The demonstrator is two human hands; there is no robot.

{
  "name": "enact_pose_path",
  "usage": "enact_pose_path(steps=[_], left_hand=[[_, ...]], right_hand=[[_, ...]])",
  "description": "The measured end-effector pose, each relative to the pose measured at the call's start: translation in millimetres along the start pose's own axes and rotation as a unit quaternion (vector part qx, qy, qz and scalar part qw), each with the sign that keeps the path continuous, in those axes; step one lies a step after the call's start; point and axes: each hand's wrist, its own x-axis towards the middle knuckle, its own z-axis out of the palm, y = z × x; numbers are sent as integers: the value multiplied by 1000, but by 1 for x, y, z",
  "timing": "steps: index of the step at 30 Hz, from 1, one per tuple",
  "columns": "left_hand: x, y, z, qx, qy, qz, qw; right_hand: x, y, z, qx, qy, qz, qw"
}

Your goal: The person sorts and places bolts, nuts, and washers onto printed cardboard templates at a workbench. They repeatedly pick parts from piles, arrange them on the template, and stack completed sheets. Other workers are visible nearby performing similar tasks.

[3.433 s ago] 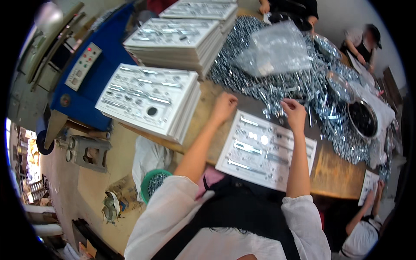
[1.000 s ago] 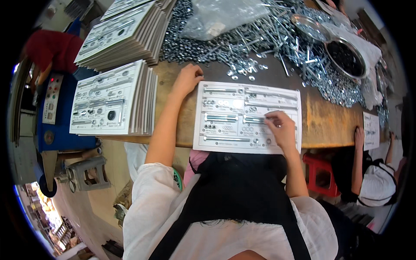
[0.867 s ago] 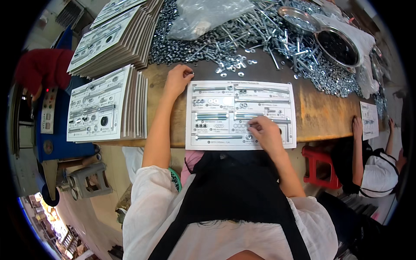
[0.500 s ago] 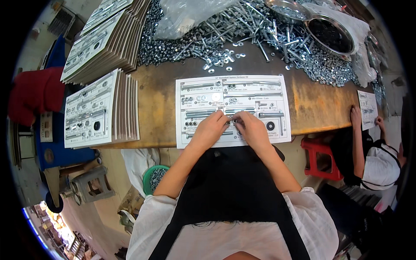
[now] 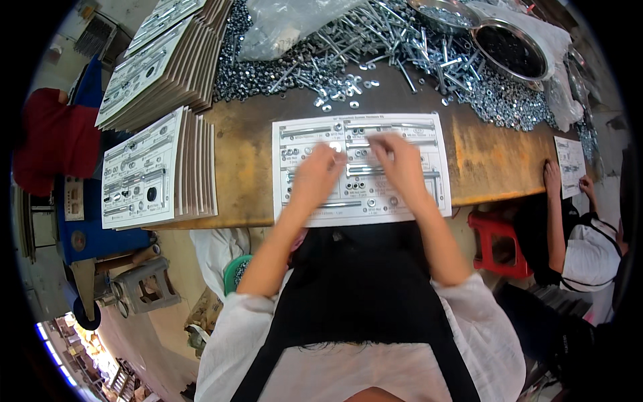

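A white printed hardware card (image 5: 432, 209) lies on the table before me, with bolts and nuts set on its pictures. Over its left half is my left hand (image 5: 320, 175), smeared by motion. My right hand (image 5: 404, 169) is just as blurred, above the right half with its fingers pointing at the middle. Whether either hand holds anything cannot be seen. Between my wrists, several small nuts (image 5: 355, 186) sit in a row, and a single nut (image 5: 372, 202) lies nearer me. A long bolt (image 5: 392, 126) runs along the card's far right part. My right hand hides part of the card.
Stacks of filled cards (image 5: 144, 171) stand at my left. Across the far side spread loose nuts (image 5: 261, 84), washers and bolts (image 5: 429, 60), beside a plastic bag (image 5: 288, 30) and a metal bowl of black pieces (image 5: 512, 53). Another person's hand (image 5: 552, 177) holds a card at the right.
Both hands have moved away from me, from the card's near middle toward its far half, and drawn slightly apart. The row of nuts formerly at my fingertips now shows uncovered.
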Motion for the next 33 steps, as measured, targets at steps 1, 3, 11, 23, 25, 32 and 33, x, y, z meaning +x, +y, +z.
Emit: enact_pose_path(steps=[1,3,11,23,25,32,33], left_hand=[[24,-2,-9,39,19,-25,999],[72,-22,-5,63,92,-51,992],[109,-70,3,54,128,-121,983],[123,-77,-10,40,54,-178,982],[123,-81,-12,-4,61,-212,975],[127,-51,4,-237,-85,-131,959],[125,-48,1,-245,-82,-129,957]], right_hand=[[24,5,4,-22,26,-50,998],[70,18,16,-34,20,-68,997],[123,52,52,-49,-58,-8,997],[118,46,51,-23,-85,56,995],[117,52,45,-6,-85,78,993],[115,50,40,202,-115,125,965],[110,45,37,222,-113,130,960]])
